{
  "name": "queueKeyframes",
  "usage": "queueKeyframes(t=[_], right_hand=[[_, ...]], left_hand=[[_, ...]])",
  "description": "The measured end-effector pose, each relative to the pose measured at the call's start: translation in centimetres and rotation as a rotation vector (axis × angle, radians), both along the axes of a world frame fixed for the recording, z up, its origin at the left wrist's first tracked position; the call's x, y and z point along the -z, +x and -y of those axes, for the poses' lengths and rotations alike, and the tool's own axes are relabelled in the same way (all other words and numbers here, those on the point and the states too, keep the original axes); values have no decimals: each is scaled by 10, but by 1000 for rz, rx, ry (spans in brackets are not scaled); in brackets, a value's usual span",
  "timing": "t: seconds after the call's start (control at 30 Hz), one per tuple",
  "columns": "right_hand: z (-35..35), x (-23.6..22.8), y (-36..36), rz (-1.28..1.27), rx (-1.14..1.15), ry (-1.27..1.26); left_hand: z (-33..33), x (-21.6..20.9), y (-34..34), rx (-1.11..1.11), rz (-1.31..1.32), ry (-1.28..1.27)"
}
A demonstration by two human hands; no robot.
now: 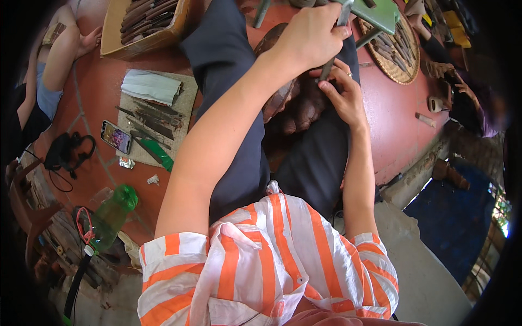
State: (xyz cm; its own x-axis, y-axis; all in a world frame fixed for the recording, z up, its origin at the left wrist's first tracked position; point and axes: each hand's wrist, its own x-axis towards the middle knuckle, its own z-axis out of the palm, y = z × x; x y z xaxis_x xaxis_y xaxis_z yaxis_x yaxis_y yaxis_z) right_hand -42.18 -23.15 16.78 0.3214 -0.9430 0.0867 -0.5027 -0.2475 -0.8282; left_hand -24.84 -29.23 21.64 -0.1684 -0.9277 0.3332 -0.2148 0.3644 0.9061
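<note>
Between my knees rests a glossy dark brown piece with rounded lobes (pixel 298 111), which looks like carved wood. Above its far right side, my left hand (pixel 315 41) is closed around a narrow grey metal tool (pixel 327 69). The tool slants from the top edge down toward my right hand (pixel 345 95). My right thumb and fingers pinch the tool's lower end. Its exact kind cannot be made out, and my left fingers hide its middle. Whether its tip touches the brown piece is hard to see.
A green stool (pixel 375 15) stands close beyond my hands. At left are a cardboard box (pixel 117 53) of tools, a mat (pixel 187 89) with several blades, a phone (pixel 116 137) and a green bottle (pixel 111 214). A round basket (pixel 409 73) holds wooden pieces. Other people sit on both sides.
</note>
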Motion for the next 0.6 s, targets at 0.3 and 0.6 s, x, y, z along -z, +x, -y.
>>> queueKeyframes(t=[0.3, 0.6], right_hand=[[1, -2, 1, -6, 21, 6], [2, -5, 15, -114, 127, -39]], left_hand=[[3, 8, 4, -10, -109, -49], [13, 18, 8, 16, -93, 40]])
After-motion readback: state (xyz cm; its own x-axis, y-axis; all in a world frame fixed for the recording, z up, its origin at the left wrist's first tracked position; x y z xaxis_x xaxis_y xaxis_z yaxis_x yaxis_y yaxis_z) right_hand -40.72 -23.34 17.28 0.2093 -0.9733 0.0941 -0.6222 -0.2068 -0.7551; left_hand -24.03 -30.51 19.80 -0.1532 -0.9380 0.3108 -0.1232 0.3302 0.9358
